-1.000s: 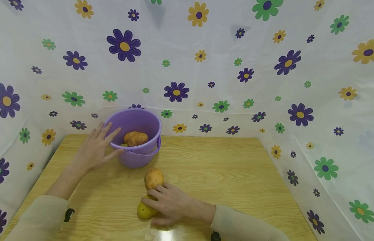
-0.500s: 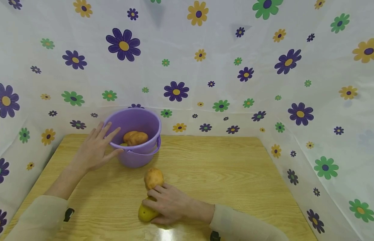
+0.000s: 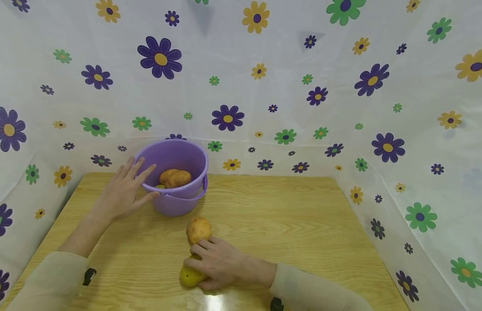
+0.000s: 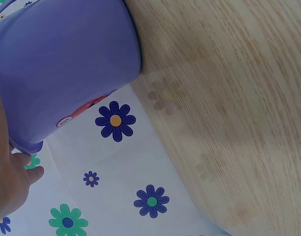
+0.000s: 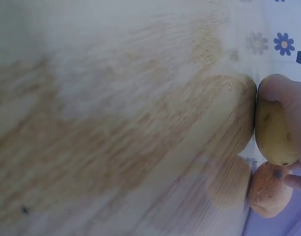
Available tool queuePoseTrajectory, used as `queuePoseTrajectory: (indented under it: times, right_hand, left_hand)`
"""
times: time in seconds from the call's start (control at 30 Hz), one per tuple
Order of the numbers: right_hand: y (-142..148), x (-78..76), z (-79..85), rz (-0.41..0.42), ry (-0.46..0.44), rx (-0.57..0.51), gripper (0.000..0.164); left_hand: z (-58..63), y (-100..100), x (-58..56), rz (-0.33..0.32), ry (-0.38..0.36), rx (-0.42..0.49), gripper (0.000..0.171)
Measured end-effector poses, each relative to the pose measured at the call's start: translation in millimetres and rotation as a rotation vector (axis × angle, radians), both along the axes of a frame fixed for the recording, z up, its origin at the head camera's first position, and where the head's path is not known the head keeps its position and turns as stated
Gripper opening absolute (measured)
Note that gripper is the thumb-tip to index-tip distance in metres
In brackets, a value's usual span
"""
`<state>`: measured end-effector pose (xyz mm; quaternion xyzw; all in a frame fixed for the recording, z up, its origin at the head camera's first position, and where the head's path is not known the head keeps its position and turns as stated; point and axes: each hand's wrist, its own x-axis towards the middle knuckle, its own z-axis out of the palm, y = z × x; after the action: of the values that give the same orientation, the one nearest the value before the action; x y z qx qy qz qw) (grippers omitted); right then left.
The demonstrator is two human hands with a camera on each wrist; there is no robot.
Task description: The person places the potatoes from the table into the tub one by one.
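My right hand [image 3: 219, 263] is low over the table, fingers curled over a yellow-green pear [image 3: 190, 276]. In the right wrist view the thumb lies across the pear [image 5: 273, 132], with dark specks on its skin. Just beyond the fingertips lies a brown potato [image 3: 198, 229], which appears as another rounded shape, the potato [image 5: 269, 191], beside the pear. My left hand [image 3: 122, 192] rests at the near left rim of a purple bucket [image 3: 176, 205], fingers spread and fairly straight. Inside the bucket sit brown potatoes [image 3: 176, 178] and something yellow-green, mostly hidden.
The wooden table [image 3: 283, 224] carries everything. Flower-patterned white sheeting [image 3: 256, 95] hangs behind it and along both sides. The bucket's handle [image 3: 186, 198] hangs down on its front right side, and it stands close to the back edge.
The pear has shifted slightly right and toward the person under the right hand, its near end turning a little. The left hand, bucket and brown potato have stayed put.
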<state>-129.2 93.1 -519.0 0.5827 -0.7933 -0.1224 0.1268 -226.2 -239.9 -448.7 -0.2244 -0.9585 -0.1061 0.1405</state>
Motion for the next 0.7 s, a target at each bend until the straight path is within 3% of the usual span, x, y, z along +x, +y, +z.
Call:
queuePoseTrajectory:
  times: [0.33, 0.7]
  right_hand:
    - [1, -1.6, 1.9, 0.034, 0.01, 0.028, 0.061]
    - [3, -4.4, 11.3, 0.052, 0.058, -0.018, 0.064]
  left_hand:
    - [-0.9, 0, -1.2, -0.002, 0.005, -0.011, 0.082]
    - [-0.3, 0, -0.4, -0.002, 0.008, -0.014, 0.083]
